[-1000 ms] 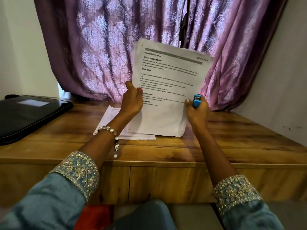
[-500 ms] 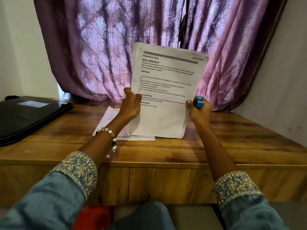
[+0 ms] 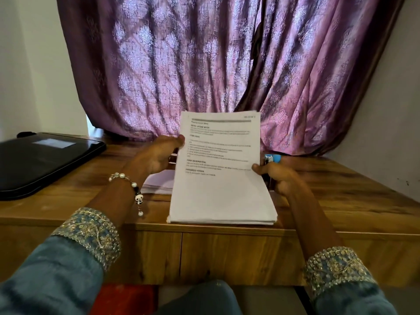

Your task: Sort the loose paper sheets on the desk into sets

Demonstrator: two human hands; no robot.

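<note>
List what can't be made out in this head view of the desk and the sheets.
- Body text on the held stack: blurred, too small to read.
- Second paper pile: mostly behind the left hand and the stack; sheet count unknown.
- Blue stapler: largely hidden by the right hand and the stack.
- Laptop case: cut off by the left edge.
- Window: covered by the curtain.
</note>
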